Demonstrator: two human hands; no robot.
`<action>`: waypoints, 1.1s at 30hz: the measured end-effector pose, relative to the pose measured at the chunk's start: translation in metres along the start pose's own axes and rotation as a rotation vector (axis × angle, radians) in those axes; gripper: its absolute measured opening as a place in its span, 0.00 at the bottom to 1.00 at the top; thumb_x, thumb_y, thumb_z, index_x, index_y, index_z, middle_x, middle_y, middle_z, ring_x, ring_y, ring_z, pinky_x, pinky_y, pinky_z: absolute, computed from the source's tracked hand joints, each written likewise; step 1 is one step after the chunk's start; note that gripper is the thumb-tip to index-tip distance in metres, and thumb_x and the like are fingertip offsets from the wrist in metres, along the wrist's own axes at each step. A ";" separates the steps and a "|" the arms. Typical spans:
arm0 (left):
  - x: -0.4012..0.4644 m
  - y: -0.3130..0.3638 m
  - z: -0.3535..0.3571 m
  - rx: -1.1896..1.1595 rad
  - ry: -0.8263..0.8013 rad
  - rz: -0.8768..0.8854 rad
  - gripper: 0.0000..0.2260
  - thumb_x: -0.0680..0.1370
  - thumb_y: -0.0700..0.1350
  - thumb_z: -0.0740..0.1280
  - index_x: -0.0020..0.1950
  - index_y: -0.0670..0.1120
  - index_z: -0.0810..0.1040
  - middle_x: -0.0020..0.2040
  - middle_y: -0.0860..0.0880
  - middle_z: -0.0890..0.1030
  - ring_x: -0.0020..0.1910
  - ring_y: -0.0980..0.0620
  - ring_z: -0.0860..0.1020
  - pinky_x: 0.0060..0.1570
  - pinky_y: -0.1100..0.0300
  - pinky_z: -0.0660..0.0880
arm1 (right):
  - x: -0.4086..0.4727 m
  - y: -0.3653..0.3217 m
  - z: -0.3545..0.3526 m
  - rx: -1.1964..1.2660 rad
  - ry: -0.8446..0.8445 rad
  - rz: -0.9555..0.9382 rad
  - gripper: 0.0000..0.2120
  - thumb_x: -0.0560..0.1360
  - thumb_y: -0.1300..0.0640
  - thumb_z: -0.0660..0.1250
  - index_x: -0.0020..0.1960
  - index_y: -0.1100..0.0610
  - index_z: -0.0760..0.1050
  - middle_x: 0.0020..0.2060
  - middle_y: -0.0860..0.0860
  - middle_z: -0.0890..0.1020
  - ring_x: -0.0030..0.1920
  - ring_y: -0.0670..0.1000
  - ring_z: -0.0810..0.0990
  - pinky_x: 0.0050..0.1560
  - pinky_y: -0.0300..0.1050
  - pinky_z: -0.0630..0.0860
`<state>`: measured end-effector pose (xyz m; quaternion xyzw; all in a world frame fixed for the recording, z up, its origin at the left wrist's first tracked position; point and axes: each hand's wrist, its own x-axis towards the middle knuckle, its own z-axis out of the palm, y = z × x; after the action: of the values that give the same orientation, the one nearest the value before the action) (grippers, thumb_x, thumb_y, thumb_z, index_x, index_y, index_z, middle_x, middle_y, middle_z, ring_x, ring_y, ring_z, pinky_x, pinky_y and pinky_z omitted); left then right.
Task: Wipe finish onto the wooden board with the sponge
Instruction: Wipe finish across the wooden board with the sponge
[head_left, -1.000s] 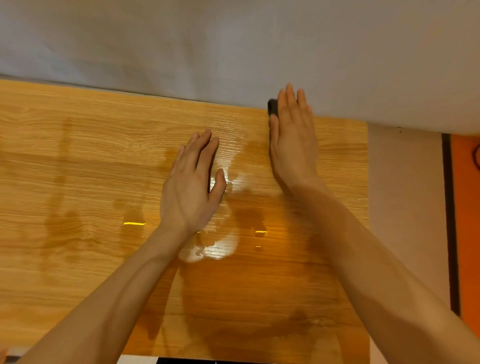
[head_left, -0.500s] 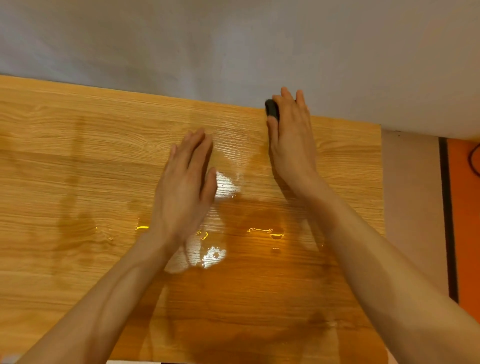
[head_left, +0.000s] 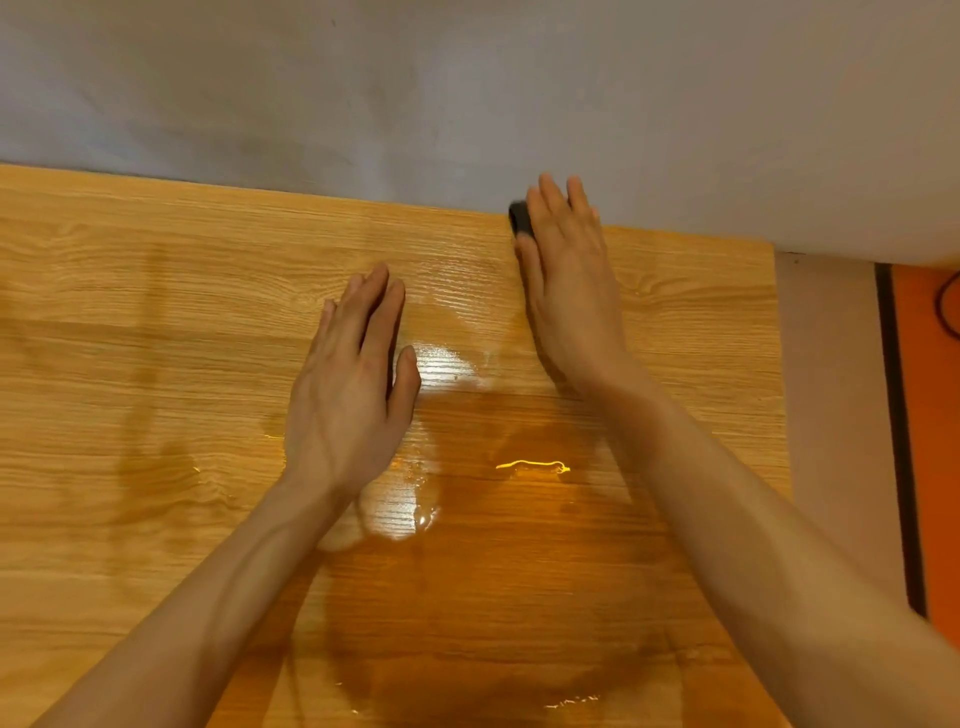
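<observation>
We look down on a wooden board (head_left: 156, 322) with a pale oak-like grain running left to right, its far edge lying against a smooth grey wall (head_left: 467, 93). Much of the near and middle surface is darker amber and glossy where finish lies wet on it, with bright streaks of reflected light and a shiny patch between our 2 hands; the far left stays paler and matte, marked with a few faint darker streaks.

Our right hand (head_left: 571, 301) lies flat near the board's far edge, fingers straight and close together, pressing down on the sponge (head_left: 519, 218). Only a small, dark, rounded end of the sponge shows, poking out beside the index finger right at the edge where board meets wall; the rest is hidden under the palm and fingers. The grip here is a flat press, not a curl round the sponge.

Our left hand (head_left: 348, 384) is spread flat over the middle of the board, fingers straight and together, thumb slightly apart, holding nothing; we cannot tell whether the palm touches the wood.

To the right of the board runs a plain beige strip (head_left: 831, 415), then a thin dark line and an orange surface (head_left: 935, 441) at the frame's edge.
</observation>
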<state>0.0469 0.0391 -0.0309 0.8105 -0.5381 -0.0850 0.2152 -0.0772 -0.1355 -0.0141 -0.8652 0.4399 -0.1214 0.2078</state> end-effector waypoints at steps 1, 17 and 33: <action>0.000 0.000 0.000 0.000 0.001 -0.001 0.24 0.85 0.47 0.55 0.80 0.40 0.62 0.81 0.44 0.61 0.81 0.46 0.56 0.81 0.52 0.51 | 0.014 -0.003 0.003 -0.001 0.009 0.023 0.22 0.85 0.54 0.50 0.77 0.60 0.57 0.77 0.53 0.59 0.79 0.52 0.50 0.78 0.47 0.46; -0.002 0.000 0.002 0.005 0.024 0.002 0.24 0.84 0.45 0.58 0.80 0.40 0.63 0.81 0.44 0.61 0.81 0.47 0.57 0.81 0.51 0.52 | -0.005 -0.021 0.010 -0.034 -0.013 -0.017 0.23 0.85 0.54 0.49 0.78 0.59 0.54 0.78 0.53 0.55 0.79 0.51 0.47 0.78 0.46 0.44; -0.003 0.001 0.001 0.006 0.038 0.001 0.23 0.85 0.46 0.58 0.79 0.40 0.63 0.81 0.44 0.62 0.81 0.47 0.57 0.81 0.53 0.51 | -0.112 -0.038 0.037 -0.198 0.168 -0.011 0.27 0.80 0.59 0.63 0.76 0.63 0.59 0.75 0.58 0.63 0.77 0.57 0.58 0.76 0.54 0.58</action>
<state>0.0443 0.0412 -0.0312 0.8125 -0.5344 -0.0680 0.2229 -0.1011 -0.0154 -0.0323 -0.8707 0.4608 -0.1505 0.0832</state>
